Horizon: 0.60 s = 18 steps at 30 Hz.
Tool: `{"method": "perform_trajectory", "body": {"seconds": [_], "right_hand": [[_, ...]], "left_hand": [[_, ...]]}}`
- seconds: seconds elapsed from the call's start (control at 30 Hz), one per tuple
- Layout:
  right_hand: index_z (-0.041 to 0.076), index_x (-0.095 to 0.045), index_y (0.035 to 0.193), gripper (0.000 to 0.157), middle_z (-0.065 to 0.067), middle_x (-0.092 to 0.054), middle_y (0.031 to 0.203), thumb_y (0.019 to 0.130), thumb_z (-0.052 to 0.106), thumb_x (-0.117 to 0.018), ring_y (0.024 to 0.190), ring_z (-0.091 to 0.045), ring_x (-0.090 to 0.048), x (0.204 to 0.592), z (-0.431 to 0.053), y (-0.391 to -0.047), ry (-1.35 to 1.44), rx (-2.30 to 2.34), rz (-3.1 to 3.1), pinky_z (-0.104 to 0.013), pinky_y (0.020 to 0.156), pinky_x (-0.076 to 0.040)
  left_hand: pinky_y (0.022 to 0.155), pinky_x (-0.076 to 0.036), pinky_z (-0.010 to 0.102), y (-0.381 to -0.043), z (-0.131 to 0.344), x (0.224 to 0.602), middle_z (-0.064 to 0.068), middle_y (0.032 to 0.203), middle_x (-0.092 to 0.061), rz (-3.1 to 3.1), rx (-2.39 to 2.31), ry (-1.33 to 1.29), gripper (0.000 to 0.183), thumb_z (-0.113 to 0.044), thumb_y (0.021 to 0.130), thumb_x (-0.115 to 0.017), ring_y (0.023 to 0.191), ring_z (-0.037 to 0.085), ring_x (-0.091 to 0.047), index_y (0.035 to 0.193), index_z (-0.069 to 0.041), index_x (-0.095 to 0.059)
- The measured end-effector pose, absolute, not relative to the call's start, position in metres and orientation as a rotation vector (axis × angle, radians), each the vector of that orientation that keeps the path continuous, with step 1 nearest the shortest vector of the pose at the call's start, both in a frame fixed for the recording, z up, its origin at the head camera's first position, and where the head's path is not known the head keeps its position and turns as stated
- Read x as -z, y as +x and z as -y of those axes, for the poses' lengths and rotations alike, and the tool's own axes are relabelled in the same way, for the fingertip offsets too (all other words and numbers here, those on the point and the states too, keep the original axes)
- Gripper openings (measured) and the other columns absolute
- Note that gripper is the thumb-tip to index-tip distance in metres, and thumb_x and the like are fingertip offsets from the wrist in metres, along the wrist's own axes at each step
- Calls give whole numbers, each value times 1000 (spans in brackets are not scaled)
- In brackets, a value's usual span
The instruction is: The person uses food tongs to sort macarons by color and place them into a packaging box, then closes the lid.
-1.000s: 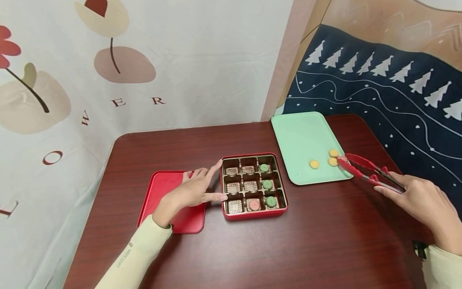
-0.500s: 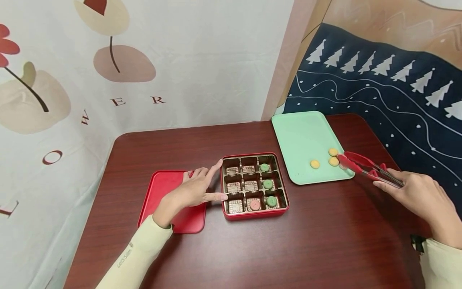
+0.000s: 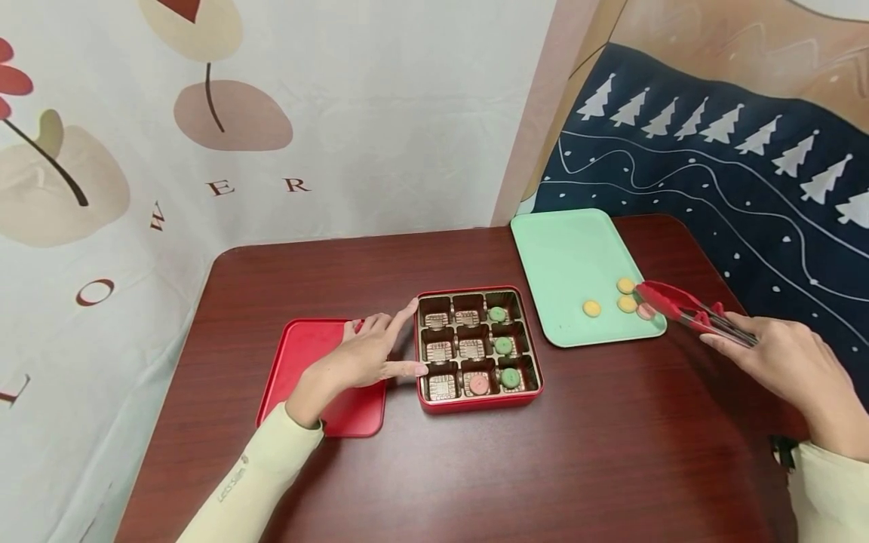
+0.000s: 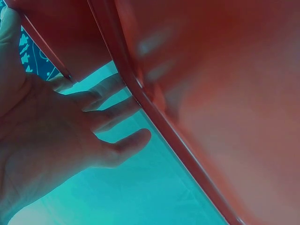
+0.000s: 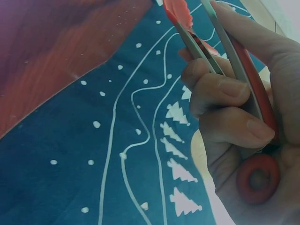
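In the head view my left hand (image 3: 360,354) is spread beside the red tin (image 3: 478,408), index finger and thumb touching its left rim. Its other fingers lie over a red lid (image 3: 360,418). The tin's gold insert has nine-grid compartments; three green discs (image 3: 503,345) fill the right column, and a pink disc (image 3: 479,385) sits front middle. My right hand (image 3: 801,362) grips red-tipped tongs (image 3: 679,304), also seen as tongs (image 5: 248,75) in the right wrist view. Their tips overlap the mint tray's right edge, close to three yellow discs (image 3: 592,308) and another pink disc (image 3: 646,311).
The mint tray (image 3: 570,256) stands at the back right of the dark wooden table (image 3: 475,475). Behind the table hangs a pale flower-print cloth (image 3: 387,113), with a navy tree-print cloth (image 3: 679,166) to the right.
The tongs' tips have drawn closer together and shifted slightly, bringing the pink disc on the tray into view. My left hand stays at the tin.
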State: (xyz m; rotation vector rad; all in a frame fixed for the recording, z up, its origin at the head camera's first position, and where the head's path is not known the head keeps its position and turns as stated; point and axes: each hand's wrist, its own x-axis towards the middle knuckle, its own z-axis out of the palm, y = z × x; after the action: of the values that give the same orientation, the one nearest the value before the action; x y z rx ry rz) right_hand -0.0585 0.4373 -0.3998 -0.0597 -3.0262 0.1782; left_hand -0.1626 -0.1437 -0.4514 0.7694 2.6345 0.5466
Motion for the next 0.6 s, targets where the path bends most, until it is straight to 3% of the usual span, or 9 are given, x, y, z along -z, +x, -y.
{"method": "perform_trajectory", "body": {"seconds": [0.3,0.6], "right_hand": [[-20,-64,133,65,-3,-42,64,98,31,-84,61,-25,-42,393,-428,-69,-36,-132,3078,-39,52,-33],[-19,-66,129,70,-3,-48,59,100,42,-81,60,-26,-45,396,-434,-69,-25,-178,3009,-40,52,-35]], "left_hand": [[115,-23,76,-164,144,453,26,157,-48,-2631,-551,779,114,-67,96,-75,148,47,-40,177,-25,-8],[115,-22,76,-165,144,453,26,159,-46,-2619,-565,763,115,-67,95,-76,150,48,-38,177,-27,-6]]}}
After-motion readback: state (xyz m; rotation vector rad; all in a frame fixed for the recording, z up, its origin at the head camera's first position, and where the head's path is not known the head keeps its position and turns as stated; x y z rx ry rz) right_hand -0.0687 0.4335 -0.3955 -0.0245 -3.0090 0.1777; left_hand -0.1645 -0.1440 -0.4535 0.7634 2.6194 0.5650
